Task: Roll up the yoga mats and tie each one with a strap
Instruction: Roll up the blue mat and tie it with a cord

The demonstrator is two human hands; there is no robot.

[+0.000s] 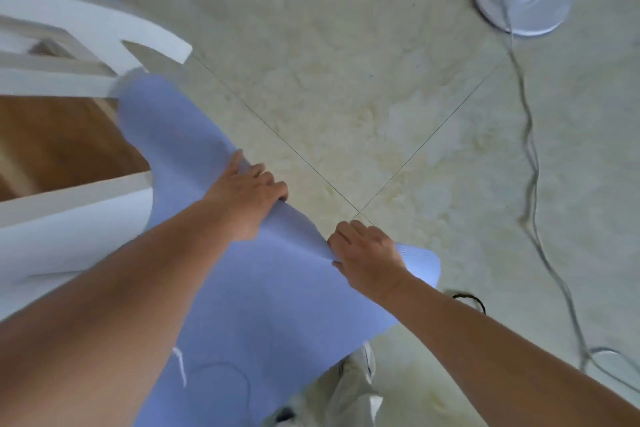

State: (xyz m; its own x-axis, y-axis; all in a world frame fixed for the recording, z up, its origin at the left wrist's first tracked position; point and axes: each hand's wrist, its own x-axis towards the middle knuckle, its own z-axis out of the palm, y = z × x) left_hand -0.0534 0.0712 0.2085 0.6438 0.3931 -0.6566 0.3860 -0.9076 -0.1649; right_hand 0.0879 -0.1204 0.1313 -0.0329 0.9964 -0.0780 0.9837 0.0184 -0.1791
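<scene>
Nearest the camera, at six o'clock, a pale shoe (pixel 358 371) stands on the tiled floor (pixel 346 97), half under the hanging lower part of the lavender yoga mat (pixel 263 315). The mat is unrolled and held up off the floor, running from six o'clock up toward ten.

At five o'clock the right hand (pixel 367 253) is clamped on the mat's near edge, fingers curled into it, with a textured corner sticking out past the wrist. Just beside that forearm, at four o'clock, a small black loop (pixel 467 300) lies on the floor; I cannot tell whether it is a strap.

Near the centre, the left hand (pixel 246 194) grips the same edge further along, fingers hooked over the fold. Beyond it the mat sweeps up to ten o'clock, where its far end is close to a white chair (pixel 86 35); blur hides whether they touch.

At three o'clock a grey cord (pixel 530 149) trails across the floor to a fan base (pixel 523 0) at one o'clock.

No roll has been started. Held in the air, the limp sheet would likely roll crooked or loose, so a strap might slip off. The far end may also snag on the chair, and a step sideways could catch the cord.
</scene>
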